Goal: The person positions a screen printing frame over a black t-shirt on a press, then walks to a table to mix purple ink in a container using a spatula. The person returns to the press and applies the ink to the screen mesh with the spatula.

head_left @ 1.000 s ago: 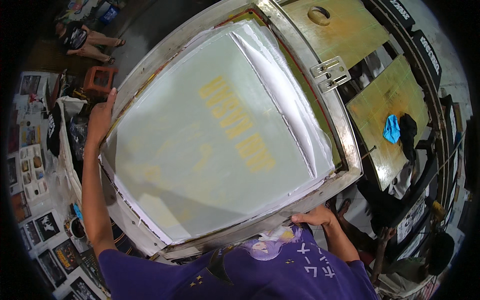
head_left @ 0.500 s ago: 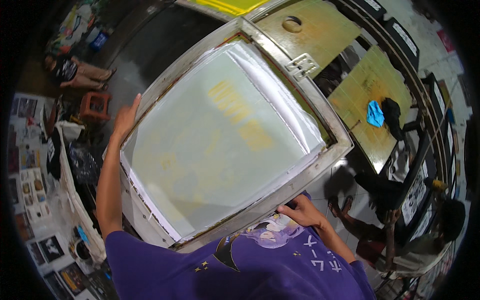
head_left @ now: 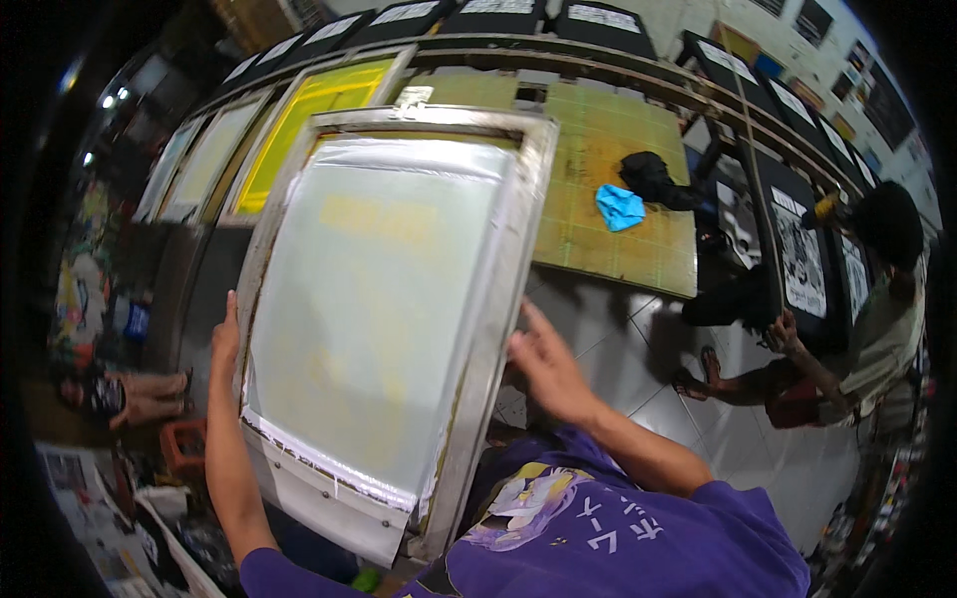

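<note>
A metal screen-printing frame [head_left: 531, 199] is held tilted in front of me, with pale grey-green mesh [head_left: 369, 289], a faint yellow design, white strips along its inner edges and a metal bracket on top. My left hand [head_left: 227, 334] grips the left rail. My right hand [head_left: 543, 364] is at the right rail, thumb and fingers against its edge, partly blurred. My purple sleeves and shirt fill the lower edge.
Printing boards [head_left: 608, 259] stand beyond, bearing a blue cloth [head_left: 620, 207] and black cloth [head_left: 653, 174]. Other screens [head_left: 319, 120] line the back left. A co-worker [head_left: 887, 329] works at right among black pallets; another person [head_left: 140, 394] and an orange stool [head_left: 184, 444] are at left.
The frame has swung round and tilted steeper, now upright in view. My right hand has moved up along the rail. The view has turned, showing more screens and pallets at the back.
</note>
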A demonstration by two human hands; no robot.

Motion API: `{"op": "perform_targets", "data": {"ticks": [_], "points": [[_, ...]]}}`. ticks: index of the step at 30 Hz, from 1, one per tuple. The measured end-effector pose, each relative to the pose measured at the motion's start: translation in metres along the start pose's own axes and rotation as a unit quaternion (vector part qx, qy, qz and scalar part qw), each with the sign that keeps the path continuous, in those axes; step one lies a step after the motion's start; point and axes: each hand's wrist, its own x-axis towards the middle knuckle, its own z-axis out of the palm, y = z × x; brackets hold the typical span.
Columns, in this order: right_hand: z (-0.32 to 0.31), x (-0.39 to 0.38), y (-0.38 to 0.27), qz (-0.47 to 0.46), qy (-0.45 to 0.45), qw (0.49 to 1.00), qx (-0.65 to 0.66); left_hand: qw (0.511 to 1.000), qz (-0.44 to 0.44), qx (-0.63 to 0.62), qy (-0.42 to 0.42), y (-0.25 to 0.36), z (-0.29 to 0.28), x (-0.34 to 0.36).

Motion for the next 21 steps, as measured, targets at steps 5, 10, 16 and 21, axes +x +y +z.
{"op": "perform_targets", "data": {"ticks": [5,10,16,21], "points": [[0.022,0.017,0.014,-0.073,0.069,0.995,-0.011,0.997,0.012,-0.054,-0.058,0.146,0.024,0.035],[-0.015,0.066,-0.023,-0.027,0.283,0.956,0.068,0.978,0.106,-0.116,-0.137,0.211,0.085,0.096],[-0.119,0.146,-0.02,-0.08,0.421,0.903,0.043,0.939,0.11,-0.19,-0.266,0.311,0.164,0.114],[-0.218,0.174,-0.026,-0.011,0.496,0.868,0.03,0.838,0.103,-0.281,-0.457,0.37,0.2,0.041]]}}
